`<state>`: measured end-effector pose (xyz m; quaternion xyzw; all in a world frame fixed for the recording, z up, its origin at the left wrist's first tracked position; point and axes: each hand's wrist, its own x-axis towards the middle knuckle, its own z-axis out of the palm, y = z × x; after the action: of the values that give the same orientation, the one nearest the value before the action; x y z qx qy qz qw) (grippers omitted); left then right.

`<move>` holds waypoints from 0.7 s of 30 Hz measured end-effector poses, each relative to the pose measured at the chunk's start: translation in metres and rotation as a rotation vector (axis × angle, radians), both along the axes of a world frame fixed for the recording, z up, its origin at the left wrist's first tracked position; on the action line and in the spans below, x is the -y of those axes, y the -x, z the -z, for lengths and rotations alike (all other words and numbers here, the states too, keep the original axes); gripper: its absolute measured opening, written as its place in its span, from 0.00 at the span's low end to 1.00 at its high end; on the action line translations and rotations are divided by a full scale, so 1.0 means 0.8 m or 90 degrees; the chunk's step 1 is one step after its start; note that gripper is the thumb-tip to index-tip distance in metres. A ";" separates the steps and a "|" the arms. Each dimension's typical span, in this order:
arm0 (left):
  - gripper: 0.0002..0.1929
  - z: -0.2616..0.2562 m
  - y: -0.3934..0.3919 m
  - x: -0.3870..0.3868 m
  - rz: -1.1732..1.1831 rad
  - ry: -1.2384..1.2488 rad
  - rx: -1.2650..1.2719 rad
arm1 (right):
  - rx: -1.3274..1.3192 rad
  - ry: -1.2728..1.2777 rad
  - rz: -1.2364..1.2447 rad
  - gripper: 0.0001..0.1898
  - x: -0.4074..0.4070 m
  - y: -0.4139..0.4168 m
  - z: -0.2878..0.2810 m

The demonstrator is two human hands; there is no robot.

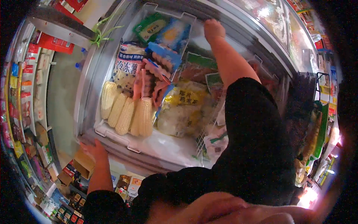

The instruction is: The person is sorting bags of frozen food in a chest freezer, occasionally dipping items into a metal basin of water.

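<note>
A chest freezer (84,98) stands open before me, holding packaged frozen food. My left hand (96,151) rests at the freezer's near left corner, its grip unclear. My right hand (214,30) is curled near the far inner edge; whether it holds that edge is hidden. Between them, corn cobs (125,114) lie at the left in a wire-edged basket, below a bag of frozen potato (127,67) and blue-and-red packs of sausages (159,67). A green bag (151,28) and a blue bag (173,33) lie at the back. Yellowish clear bags (181,109) fill the middle.
Shelves of packaged goods (28,92) line the left side. A green plant (99,36) is by the freezer's far left edge. An open cardboard box (84,165) stands below my left hand. Glass panels (268,16) are at the top right, and a dark mesh basket (304,92) at the right.
</note>
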<state>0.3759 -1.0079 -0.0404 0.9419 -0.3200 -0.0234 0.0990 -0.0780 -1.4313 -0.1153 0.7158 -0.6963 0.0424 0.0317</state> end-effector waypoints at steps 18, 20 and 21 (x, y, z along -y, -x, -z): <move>0.39 -0.001 -0.002 -0.002 0.004 -0.022 -0.018 | -0.001 0.161 0.104 0.06 0.013 -0.069 0.013; 0.40 0.009 -0.011 -0.006 -0.023 -0.049 0.053 | -0.038 0.131 0.050 0.07 0.019 -0.058 0.016; 0.40 0.007 -0.010 -0.007 -0.021 -0.050 0.051 | -0.077 0.105 -0.010 0.08 0.022 -0.047 0.013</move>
<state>0.3842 -1.0023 -0.0459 0.9504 -0.3070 0.0031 0.0493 -0.0404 -1.4490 -0.1256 0.7176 -0.6815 0.0569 0.1320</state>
